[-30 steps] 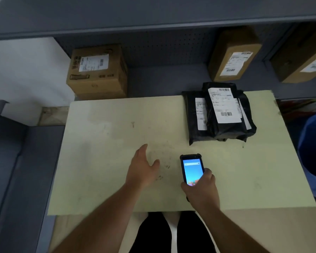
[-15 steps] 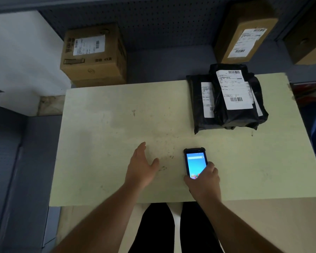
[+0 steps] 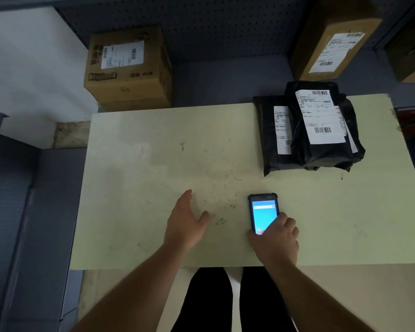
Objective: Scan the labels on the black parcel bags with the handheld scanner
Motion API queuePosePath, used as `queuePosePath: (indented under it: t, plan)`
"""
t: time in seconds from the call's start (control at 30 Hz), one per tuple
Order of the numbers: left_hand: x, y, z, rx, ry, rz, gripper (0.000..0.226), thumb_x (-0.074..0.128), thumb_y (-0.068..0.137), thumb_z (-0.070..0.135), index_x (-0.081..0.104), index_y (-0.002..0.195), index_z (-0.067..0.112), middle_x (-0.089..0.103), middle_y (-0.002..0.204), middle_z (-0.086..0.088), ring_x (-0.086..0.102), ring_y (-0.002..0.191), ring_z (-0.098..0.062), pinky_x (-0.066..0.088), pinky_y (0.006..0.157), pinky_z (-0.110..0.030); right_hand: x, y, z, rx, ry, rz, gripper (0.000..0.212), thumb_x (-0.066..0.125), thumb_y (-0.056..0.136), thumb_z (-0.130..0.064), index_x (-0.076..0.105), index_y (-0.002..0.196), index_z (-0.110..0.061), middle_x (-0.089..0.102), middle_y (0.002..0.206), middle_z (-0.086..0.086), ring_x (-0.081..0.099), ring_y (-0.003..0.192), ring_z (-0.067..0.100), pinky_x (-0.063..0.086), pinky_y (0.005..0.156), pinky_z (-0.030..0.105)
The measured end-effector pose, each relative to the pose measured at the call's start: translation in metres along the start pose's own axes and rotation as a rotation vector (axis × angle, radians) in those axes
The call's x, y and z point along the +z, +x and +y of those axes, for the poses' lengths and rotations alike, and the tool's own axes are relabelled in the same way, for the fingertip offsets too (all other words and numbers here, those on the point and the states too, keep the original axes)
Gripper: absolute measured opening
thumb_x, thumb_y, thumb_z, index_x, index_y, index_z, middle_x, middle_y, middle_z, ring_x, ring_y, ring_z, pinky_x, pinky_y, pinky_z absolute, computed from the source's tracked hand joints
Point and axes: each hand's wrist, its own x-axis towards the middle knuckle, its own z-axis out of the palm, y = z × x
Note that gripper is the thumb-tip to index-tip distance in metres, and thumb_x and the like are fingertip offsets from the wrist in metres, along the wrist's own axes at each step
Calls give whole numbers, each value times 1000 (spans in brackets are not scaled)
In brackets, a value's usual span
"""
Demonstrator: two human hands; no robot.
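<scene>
**Scanner in hand, bags stacked at the far right of the desk**

So here's the scene. The right hand [image 3: 276,238] has its fingers [image 3: 282,219] wrapped around the lower end of the handheld scanner [image 3: 262,213], thumb on the left edge, other fingers curling over the right edge and a bit of the screen. The scanner is lit up with a blue screen, facing up, and it sits low over the pale desk [image 3: 153,164] near the front edge; can't tell if it's actually resting on the surface or held just off it.

The left hand [image 3: 185,224] is just beside it on the left, palm down on or just over the desk, fingers held together pointing away and the thumb stuck out to the side. It's holding nothing.

The black parcel bags [image 3: 321,154] are piled at the far right part of the desk, well apart from both hands. The top bag's white label [image 3: 321,116] faces up with barcodes at both ends. A second label [image 3: 282,130] peeks out on the bag underneath, at the left.

Behind the desk, a cardboard box [image 3: 127,68] sits at the left and another labelled box [image 3: 333,39] leans at the right, against a pegboard backing.
</scene>
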Motion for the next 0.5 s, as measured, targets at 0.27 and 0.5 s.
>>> queuePosePath:
  t: [0.27,0.5]
  plan:
    - [-10,-1,1,2,-11,-5,84,69,94,41,28,165,22,41,168,0,42,153,-19,35,125,-40,-6,-1,-6,-43,-78,11,92,81,82,-55,34,149,-14,49,144,9,52,130,30,52,104,46]
    - [-30,-4,32,59,-36,25,84,67,94,44,28,165,25,40,168,2,43,152,-20,37,124,-40,-41,-5,-29,-165,22,49,87,70,94,-54,29,160,-16,42,160,5,45,143,29,47,110,48]
